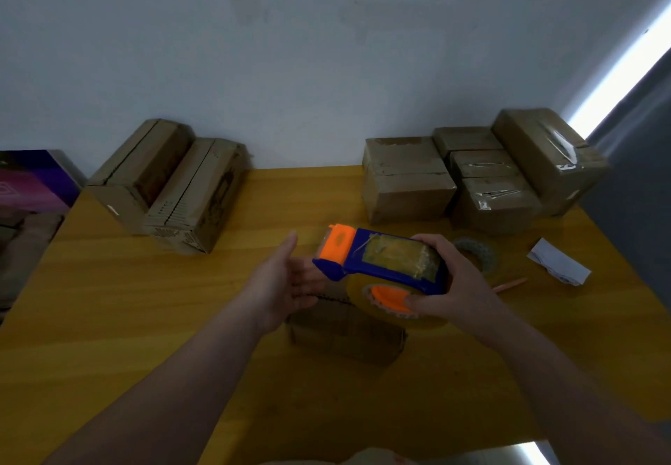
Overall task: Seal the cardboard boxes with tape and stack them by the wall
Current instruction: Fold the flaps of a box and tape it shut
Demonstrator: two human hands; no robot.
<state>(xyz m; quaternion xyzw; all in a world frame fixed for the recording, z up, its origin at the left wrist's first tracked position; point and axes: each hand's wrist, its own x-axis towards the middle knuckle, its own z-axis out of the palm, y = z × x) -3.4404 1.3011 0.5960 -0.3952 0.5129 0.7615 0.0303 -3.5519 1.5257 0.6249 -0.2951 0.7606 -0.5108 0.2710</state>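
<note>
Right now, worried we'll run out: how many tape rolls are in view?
2. One roll sits in the tape dispenser gripped by the right hand; a loose roll lies on the table just beyond that hand. More could be hidden.

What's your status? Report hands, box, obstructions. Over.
Right hand grips tape dispenser; left hand open beside its orange end. Box on table beneath both hands. Nothing in the way; spare tape roll lies right.
</note>
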